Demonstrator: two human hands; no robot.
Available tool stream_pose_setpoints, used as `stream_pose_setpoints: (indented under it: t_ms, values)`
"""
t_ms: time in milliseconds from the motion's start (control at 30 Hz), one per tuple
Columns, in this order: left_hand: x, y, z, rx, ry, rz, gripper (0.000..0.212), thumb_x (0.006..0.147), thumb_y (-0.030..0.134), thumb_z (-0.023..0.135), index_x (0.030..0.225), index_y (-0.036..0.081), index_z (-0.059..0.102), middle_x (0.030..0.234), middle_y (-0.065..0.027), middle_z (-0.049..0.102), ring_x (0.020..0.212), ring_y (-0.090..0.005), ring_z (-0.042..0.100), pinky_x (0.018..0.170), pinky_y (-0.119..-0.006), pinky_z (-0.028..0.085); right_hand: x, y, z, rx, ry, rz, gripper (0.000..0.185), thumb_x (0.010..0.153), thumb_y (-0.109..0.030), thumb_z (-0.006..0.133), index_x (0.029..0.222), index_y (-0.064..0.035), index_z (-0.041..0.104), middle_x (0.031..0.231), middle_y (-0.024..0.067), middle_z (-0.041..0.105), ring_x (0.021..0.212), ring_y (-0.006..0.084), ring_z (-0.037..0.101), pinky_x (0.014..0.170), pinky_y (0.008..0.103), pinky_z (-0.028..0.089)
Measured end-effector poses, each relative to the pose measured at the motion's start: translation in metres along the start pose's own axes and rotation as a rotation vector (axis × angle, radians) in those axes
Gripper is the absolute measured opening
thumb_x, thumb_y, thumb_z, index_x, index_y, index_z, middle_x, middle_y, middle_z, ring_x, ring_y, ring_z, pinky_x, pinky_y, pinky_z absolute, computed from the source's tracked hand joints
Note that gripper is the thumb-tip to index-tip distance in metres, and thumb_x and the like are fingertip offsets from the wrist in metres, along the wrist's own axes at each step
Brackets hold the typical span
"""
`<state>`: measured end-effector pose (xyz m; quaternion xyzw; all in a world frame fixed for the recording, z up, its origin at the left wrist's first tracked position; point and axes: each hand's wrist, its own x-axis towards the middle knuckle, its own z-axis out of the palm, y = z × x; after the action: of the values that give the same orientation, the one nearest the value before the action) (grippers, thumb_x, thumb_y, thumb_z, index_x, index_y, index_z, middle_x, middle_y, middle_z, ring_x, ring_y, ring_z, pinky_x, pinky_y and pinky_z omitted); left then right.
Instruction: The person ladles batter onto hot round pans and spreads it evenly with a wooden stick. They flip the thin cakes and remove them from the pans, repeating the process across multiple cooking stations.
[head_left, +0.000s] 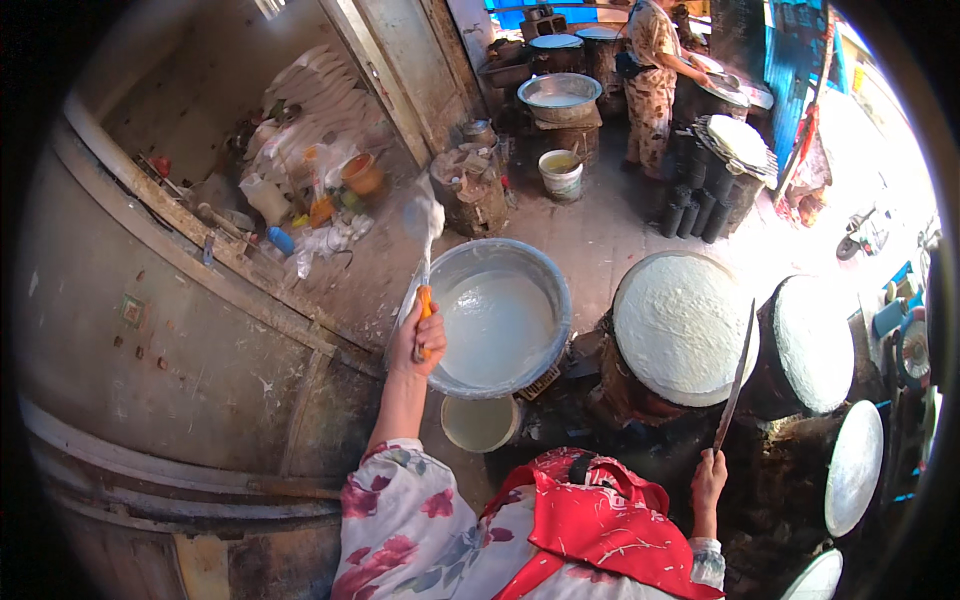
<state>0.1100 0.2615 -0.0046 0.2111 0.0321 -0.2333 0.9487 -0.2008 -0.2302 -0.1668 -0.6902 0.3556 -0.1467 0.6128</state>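
My left hand (427, 337) grips the orange handle of a ladle (425, 300), raised over the left rim of a wide metal basin (561, 300). White batter clings to the blurred ladle head. Whitish liquid batter (499, 322) lies in the basin. In my right hand (707, 480) is a long, flat, narrow blade (736, 390), its tip pointing up beside a round griddle (682, 330). A rough white layer of batter covers that griddle. To its right, a second round griddle (814, 345) also bears a white layer.
Below the basin stands a bucket of cloudy liquid (480, 424). Two more round griddles (853, 469) curve down the right side. Ahead are a white bucket (561, 176), black cylinders (697, 210), stacked flatbreads (735, 139) and another person (651, 75). Sacks (322, 97) lie left.
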Motion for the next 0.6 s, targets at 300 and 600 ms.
stream_pose_setpoints:
  t_ms: [300, 600]
  values:
    - [0.025, -0.065, 0.054, 1.416, 0.490, 0.232, 0.028, 0.093, 0.033, 0.053, 0.093, 0.006, 0.044, 0.056, 0.0006, 0.043, 0.037, -0.0094, 0.041, 0.035, -0.027, 0.035, -0.013, 0.014, -0.021, 0.022, 0.093, 0.035, 0.024, 0.095, -0.020, 0.051, 0.074, -0.0094, 0.046, 0.053, -0.0056, 0.039, 0.044, 0.0034, 0.037, 0.039, 0.0223, 0.029]
    - [0.069, -0.205, 0.175, 0.164, -0.068, -0.696, 0.029, 0.099, 0.030, 0.043, 0.102, 0.001, 0.048, 0.061, 0.0037, 0.039, 0.039, -0.0022, 0.039, 0.037, -0.018, 0.038, -0.020, 0.020, -0.099, 0.087, 0.210, 0.126, 0.022, 0.096, -0.026, 0.050, 0.087, -0.0066, 0.054, 0.053, -0.0032, 0.045, 0.039, 0.0065, 0.041, 0.035, 0.0226, 0.032]
